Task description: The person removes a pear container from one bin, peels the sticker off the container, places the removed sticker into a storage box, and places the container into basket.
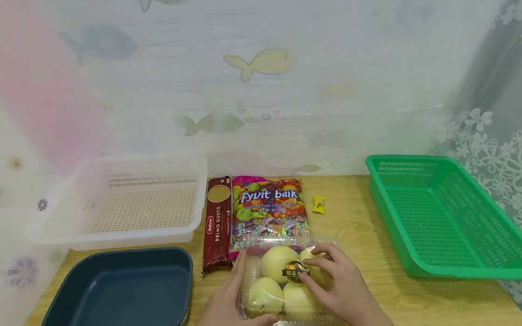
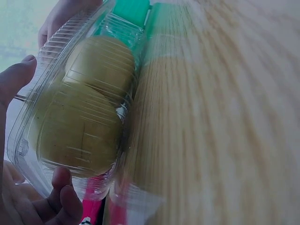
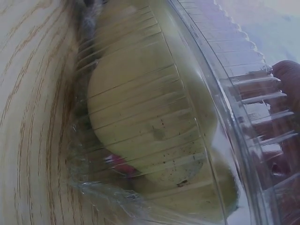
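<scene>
A clear plastic clamshell box (image 1: pixel 283 304) with several yellow-green fruits and a dark sticker on its lid lies on the wooden table (image 1: pixel 373 279), near the front edge. My left hand (image 1: pixel 243 295) grips its left side, thumb on the lid edge and fingers curled under the front rim. My right hand (image 1: pixel 315 268) holds the right side, with its fingers curled over the lid by the sticker. In the left wrist view the box (image 2: pixel 84 108) fills the left, between my thumb (image 2: pixel 14 79) and fingers (image 2: pixel 61 197). The right wrist view has the box (image 3: pixel 145 103) very close, my fingertips (image 3: pixel 288 79) behind the lid.
Behind the box lie a candy bag (image 1: pixel 269 211), a dark red spaghetti pack (image 1: pixel 217 223) and one small yellow candy (image 1: pixel 319 205). A dark blue tray (image 1: pixel 116 295) sits at the left, a white basket (image 1: pixel 129 201) behind it. A green basket (image 1: pixel 443 216) stands at the right.
</scene>
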Action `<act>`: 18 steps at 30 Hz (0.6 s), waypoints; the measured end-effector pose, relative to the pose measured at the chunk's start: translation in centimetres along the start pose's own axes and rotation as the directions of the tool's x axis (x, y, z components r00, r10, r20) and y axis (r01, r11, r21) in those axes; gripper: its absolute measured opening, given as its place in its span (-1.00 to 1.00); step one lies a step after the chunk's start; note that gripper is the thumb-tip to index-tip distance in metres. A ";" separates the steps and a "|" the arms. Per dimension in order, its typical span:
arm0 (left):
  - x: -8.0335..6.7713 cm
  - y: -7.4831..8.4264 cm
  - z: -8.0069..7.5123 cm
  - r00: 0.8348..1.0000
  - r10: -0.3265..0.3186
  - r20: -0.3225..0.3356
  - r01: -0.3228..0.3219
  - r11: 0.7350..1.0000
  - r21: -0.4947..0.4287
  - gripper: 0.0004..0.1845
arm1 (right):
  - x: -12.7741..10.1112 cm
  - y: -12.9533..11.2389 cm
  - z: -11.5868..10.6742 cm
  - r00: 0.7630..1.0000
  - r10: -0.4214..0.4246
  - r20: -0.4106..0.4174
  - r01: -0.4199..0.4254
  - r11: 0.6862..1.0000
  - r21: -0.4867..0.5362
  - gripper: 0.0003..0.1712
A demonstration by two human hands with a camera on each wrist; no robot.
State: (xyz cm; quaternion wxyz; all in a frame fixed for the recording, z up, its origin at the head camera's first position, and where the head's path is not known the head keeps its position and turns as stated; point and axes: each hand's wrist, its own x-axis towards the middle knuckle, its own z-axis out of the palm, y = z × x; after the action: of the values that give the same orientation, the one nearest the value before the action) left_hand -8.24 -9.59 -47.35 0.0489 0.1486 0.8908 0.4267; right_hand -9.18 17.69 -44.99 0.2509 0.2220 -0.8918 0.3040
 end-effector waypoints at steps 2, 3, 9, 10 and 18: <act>0.0 0.0 0.2 1.000 0.002 0.004 -0.002 1.000 -0.011 0.46 | -0.1 0.1 -0.1 1.000 -0.006 0.000 0.006 1.000 0.002 -0.75; 0.0 0.1 0.3 1.000 0.006 0.004 -0.006 1.000 -0.015 0.47 | -0.2 0.1 -0.1 1.000 -0.010 0.000 0.010 1.000 0.002 -0.75; -0.2 0.0 0.2 1.000 0.004 0.012 -0.004 1.000 -0.018 0.47 | -0.2 0.0 -0.1 0.999 -0.040 -0.005 0.040 0.999 0.012 -0.69; -0.2 0.0 0.2 1.000 0.005 0.011 -0.005 1.000 -0.018 0.47 | -0.2 -0.1 -0.1 0.999 -0.042 -0.003 0.042 0.999 0.014 -0.68; -0.1 -0.1 0.1 0.999 0.027 0.018 -0.026 0.998 -0.050 0.44 | 0.1 -1.7 -0.2 0.998 0.010 0.054 -0.012 0.999 0.037 -0.59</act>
State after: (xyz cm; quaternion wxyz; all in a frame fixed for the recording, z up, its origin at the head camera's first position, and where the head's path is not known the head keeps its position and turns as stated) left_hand -8.14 -9.60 -47.50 0.0553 0.1634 0.8772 0.4481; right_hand -8.25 16.56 -44.10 0.2210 0.2298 -0.8936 0.3159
